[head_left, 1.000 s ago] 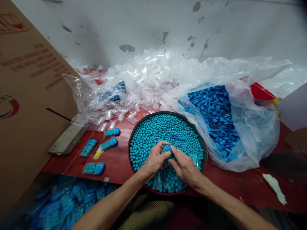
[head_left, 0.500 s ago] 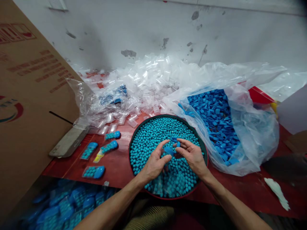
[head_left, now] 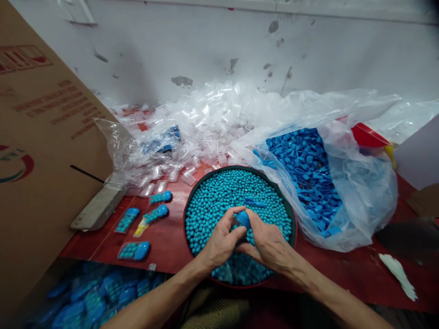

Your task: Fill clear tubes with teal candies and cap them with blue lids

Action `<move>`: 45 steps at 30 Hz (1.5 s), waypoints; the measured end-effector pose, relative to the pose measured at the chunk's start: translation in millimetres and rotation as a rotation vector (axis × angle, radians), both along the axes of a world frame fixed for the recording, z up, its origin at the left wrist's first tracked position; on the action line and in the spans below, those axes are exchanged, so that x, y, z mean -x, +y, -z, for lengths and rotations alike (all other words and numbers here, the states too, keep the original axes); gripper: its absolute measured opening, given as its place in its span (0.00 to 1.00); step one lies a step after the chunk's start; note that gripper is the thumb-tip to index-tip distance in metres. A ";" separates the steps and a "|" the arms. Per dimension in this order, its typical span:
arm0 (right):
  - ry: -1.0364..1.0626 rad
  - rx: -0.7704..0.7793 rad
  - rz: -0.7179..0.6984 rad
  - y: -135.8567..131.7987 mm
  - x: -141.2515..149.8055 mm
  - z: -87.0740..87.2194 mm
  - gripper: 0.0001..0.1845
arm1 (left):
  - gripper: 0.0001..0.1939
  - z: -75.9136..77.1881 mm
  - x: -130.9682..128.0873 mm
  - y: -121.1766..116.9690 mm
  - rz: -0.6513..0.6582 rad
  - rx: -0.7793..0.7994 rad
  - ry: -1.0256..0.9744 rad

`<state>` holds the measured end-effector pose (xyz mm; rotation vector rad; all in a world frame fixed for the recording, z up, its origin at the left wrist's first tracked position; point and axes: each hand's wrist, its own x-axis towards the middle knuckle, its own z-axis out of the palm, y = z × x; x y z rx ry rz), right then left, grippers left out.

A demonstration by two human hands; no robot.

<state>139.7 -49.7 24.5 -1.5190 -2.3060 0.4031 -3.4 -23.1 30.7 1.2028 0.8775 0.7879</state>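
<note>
My left hand (head_left: 222,238) holds a blue plastic cap (head_left: 243,219) between thumb and fingers, over a round tub (head_left: 187,214) with a dark rim. My right hand (head_left: 270,242) presses against the same cap from the other side, thumb and fingers closed in. Whatever lies below the cap is mostly hidden by the hands. Small turquoise balls (head_left: 209,205) fill the tub. On them, just beyond my fingertips, lies a loose blue cap piece (head_left: 254,202). Some clear plastic cases (head_left: 226,273) rest on the balls at the near side.
Blue caps fill a clear bag (head_left: 363,183) on the right. Clear cases (head_left: 219,123) are heaped behind the tub. Several ball-filled packs (head_left: 133,251) lie on the red table (head_left: 164,246), with more packs (head_left: 92,297) below its edge. A carton (head_left: 51,137) stands left.
My right hand has moved in leftward and closed against the cap in my left hand. The blue piece at its fingertips now lies on the balls. The view has shifted slightly.
</note>
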 end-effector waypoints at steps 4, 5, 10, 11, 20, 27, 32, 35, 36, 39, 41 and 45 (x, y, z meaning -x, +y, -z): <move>-0.083 -0.091 0.040 3.0 7.5 5.5 0.42 | 0.18 8.6 -8.5 -3.4 -0.125 0.104 -0.090; -0.092 -0.099 0.060 4.4 8.2 6.6 0.40 | 0.17 10.1 -10.6 -3.6 -0.134 0.116 -0.103; -0.064 -0.077 0.036 11.3 6.4 6.3 0.32 | 0.14 12.5 -15.2 -2.6 -0.156 0.122 -0.125; -0.041 -0.067 0.035 11.6 5.7 5.2 0.31 | 0.13 12.5 -14.4 -2.6 -0.165 0.108 -0.118; 0.046 -0.037 0.010 5.1 7.3 0.8 0.31 | 0.10 4.8 -8.8 -8.5 -0.183 -0.057 0.005; 0.152 -0.102 0.031 6.8 11.9 9.3 0.34 | 0.09 11.1 -14.7 -3.8 -0.213 -0.089 0.011; 0.412 0.115 0.070 7.8 12.0 -1.2 0.37 | 0.17 7.4 -9.2 3.6 -0.091 0.110 -0.145; 0.405 0.103 0.053 8.2 10.3 -1.1 0.36 | 0.18 4.8 -8.2 5.3 -0.035 0.167 -0.179; 0.372 0.054 0.055 7.7 10.4 0.9 0.36 | 0.17 4.6 -9.1 5.2 -0.044 0.172 -0.168; 0.244 -0.111 0.070 5.3 12.2 6.2 0.37 | 0.16 4.4 -14.9 5.1 -0.110 0.114 -0.081; 0.176 -0.124 0.059 5.1 10.6 2.8 0.39 | 0.16 3.7 -18.6 6.7 -0.157 0.040 -0.010; 0.149 0.006 -0.129 20.9 -19.9 -23.6 0.39 | 0.20 1.2 -8.2 16.8 -0.226 0.055 0.104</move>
